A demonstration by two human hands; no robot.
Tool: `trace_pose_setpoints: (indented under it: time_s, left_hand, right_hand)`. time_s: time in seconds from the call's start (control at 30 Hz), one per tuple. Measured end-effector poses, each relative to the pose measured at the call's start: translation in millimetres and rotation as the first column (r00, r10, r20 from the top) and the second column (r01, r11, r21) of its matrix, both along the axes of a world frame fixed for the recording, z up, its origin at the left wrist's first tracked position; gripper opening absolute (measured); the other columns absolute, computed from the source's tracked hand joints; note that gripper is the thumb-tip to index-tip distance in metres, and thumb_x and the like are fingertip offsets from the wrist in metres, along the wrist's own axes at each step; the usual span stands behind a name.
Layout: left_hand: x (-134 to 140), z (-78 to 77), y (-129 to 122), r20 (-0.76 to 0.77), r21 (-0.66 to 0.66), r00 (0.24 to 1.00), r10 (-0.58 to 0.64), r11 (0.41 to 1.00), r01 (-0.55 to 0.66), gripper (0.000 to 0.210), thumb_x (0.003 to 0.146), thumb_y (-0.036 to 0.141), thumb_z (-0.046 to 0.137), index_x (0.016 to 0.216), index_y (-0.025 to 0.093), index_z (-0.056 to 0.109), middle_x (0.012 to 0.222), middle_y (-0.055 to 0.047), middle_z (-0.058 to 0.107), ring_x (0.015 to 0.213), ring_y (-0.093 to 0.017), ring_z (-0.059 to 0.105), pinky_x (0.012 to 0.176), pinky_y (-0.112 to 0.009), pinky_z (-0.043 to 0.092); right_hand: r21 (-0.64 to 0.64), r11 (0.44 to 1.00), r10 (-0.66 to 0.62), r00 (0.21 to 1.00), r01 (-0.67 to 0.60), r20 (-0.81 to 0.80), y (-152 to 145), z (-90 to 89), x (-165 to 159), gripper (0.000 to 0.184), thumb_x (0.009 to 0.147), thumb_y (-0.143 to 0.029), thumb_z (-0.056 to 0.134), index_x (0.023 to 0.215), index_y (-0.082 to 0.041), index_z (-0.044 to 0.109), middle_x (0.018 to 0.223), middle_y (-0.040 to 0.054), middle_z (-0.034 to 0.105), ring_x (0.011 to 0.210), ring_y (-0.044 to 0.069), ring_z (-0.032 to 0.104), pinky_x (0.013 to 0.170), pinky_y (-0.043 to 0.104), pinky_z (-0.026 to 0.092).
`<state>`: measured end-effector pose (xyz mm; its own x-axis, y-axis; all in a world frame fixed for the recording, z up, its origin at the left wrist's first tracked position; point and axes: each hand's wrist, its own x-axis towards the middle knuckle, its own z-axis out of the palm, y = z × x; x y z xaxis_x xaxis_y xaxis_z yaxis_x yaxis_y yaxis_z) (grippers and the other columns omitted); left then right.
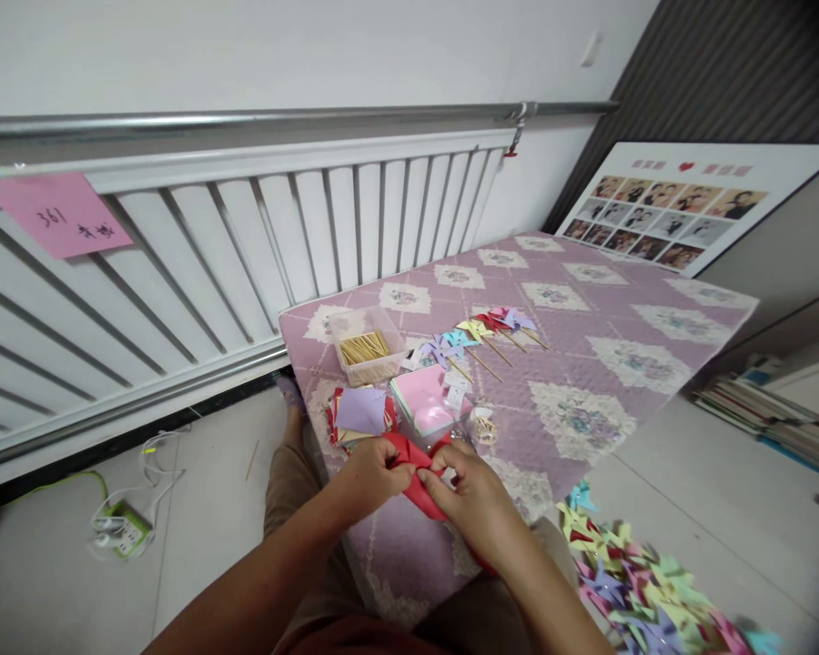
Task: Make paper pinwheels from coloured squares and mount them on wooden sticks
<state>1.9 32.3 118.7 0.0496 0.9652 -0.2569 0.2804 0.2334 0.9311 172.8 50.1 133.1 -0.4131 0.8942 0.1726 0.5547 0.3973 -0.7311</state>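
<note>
Hands [474, 491]: two
Held red paper [423, 498]: one
Stick-mounted pinwheels [476, 329]: five
Stick box [377, 372]: one
Floor pinwheels [607, 584]: heaped, uncountable
Pink note [58, 216]: one

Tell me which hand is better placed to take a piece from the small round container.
Probably the right hand: the small round container stands just beyond it, farther from the left hand. Both pinch the red paper, so the right would first let go.
</note>
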Motion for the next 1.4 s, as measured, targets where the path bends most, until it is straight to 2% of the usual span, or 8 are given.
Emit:
trace_pose_setpoints:
  time_s: [0.17,0.27,0.4,0.63,0.83,1.03,1.23,1.4]
  left_hand:
    - [1.1,-1.8,0.2,-0.032,-0.021,0.999,0.036,0.999,-0.036,0.014,0.068,0.026,0.054,0.058,0.018,0.049,0.05,0.007,0.035,0.048,-0.008,0.03,0.046,-0.025,0.019]
    - [2.2,-3.7,-0.3,0.01,-0.034,0.999,0.049,0.998,-0.049,0.013,0.069,0.027,0.055,0.06,0.018,0.052,0.051,0.006,0.038,0.047,-0.008,0.031,0.046,-0.024,0.02]
    - [3.6,-11.8,-0.9,0.102,-0.051,0.992,0.07,0.997,-0.065,0.012,0.07,0.027,0.056,0.062,0.017,0.054,0.051,0.006,0.043,0.045,-0.008,0.034,0.046,-0.024,0.024]
    - [4.8,-25.3,0.5,0.261,-0.08,0.962,0.085,0.995,-0.067,0.013,0.069,0.028,0.06,0.063,0.017,0.056,0.056,0.004,0.053,0.047,-0.008,0.042,0.049,-0.023,0.032]
    - [5.6,-22.0,0.5,0.413,-0.108,0.909,0.05,0.994,-0.006,0.012,0.07,0.027,0.06,0.066,0.015,0.062,0.056,0.002,0.056,0.048,-0.008,0.045,0.05,-0.023,0.034]
    - [3.2,-20.0,-0.8,0.55,-0.144,0.834,0.034,0.988,0.055,0.019,0.07,0.032,0.064,0.075,0.014,0.064,0.056,0.001,0.056,0.047,-0.009,0.047,0.05,-0.024,0.035]
    - [5.8,-22.2,-2.0,0.424,-0.107,0.906,-0.008,0.993,0.059,0.016,0.07,0.03,0.062,0.075,0.015,0.059,0.058,0.002,0.056,0.048,-0.009,0.047,0.05,-0.025,0.035]
    - [8.1,-26.0,-1.1,0.309,-0.129,0.949,0.06,0.991,-0.021,0.017,0.068,0.032,0.065,0.073,0.016,0.06,0.057,0.004,0.053,0.051,-0.009,0.044,0.052,-0.023,0.033]
  right_hand:
    - [-0.072,0.991,-0.114,0.991,0.109,-0.066,-1.3,-6.1,-5.5,0.01,0.077,-0.024,0.059,0.083,-0.022,0.052,0.078,-0.0004,0.059,0.065,0.016,0.055,0.063,0.028,0.041]
    - [-0.181,0.971,-0.184,0.971,0.156,-0.152,-1.5,-11.8,-9.1,0.042,0.074,-0.025,0.061,0.114,-0.019,0.049,0.085,0.0006,0.062,0.06,0.014,0.053,0.058,0.027,0.042]
    - [-0.35,0.93,-0.218,0.935,0.112,-0.279,-1.5,-17.1,-12.7,0.075,0.075,-0.025,0.06,0.143,-0.019,0.028,0.074,-0.0045,0.058,0.055,0.013,0.048,0.055,0.025,0.041]
    - [-0.405,0.913,-0.22,0.902,0.055,-0.372,0.6,-24.3,-11.7,0.079,0.074,-0.022,0.062,0.146,-0.019,0.03,0.077,-0.0045,0.057,0.064,0.013,0.053,0.065,0.025,0.047]
    - [-0.379,0.923,-0.229,0.892,0.071,-0.39,3.7,-29.9,-9.2,0.078,0.07,-0.02,0.064,0.143,-0.019,0.037,0.098,0.002,0.063,0.077,0.015,0.058,0.075,0.028,0.05]
    - [-0.44,0.897,-0.242,0.869,0.031,-0.431,4.7,-31.2,-9.2,0.077,0.07,-0.02,0.064,0.142,-0.019,0.038,0.09,-0.0002,0.064,0.073,0.014,0.058,0.07,0.026,0.051]
    - [-0.45,0.892,-0.252,0.868,0.037,-0.428,4.3,-35.4,-9.1,0.075,0.07,-0.019,0.063,0.142,-0.02,0.039,0.08,-0.0033,0.062,0.065,0.013,0.056,0.066,0.026,0.05]
    - [-0.395,0.916,-0.249,0.872,0.071,-0.422,5.5,-37.7,-9.6,0.072,0.068,-0.018,0.064,0.138,-0.02,0.046,0.094,0.0009,0.065,0.074,0.015,0.059,0.071,0.027,0.051]
